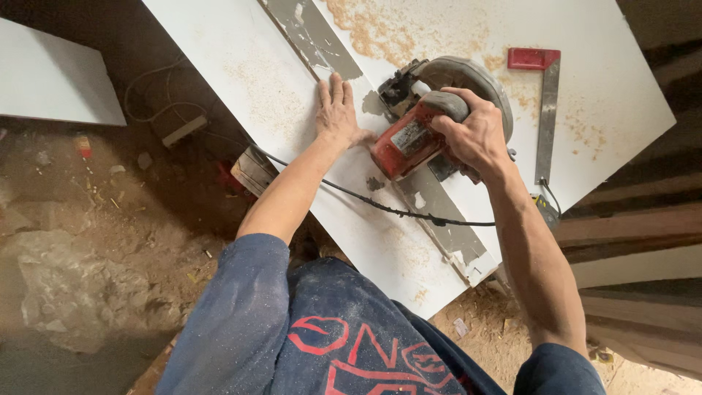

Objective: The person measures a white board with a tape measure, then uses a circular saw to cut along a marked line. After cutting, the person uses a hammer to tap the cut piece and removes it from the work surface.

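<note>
My right hand (474, 133) grips the grey top handle of a red circular saw (409, 139), which rests on a white board (248, 66). The saw sits on a grey guide strip (311, 33) that runs diagonally across the board. My left hand (336, 110) lies flat on the board just left of the saw, fingers spread and pointing away from me. A black power cord (380, 207) trails from the saw across the board under my arms.
A metal square with a red handle (545, 102) lies on the board to the right of the saw. Sawdust (380, 29) covers the far part of the board. Dirt floor with rubble lies to the left, another white panel (51, 73) at far left, stacked boards at right.
</note>
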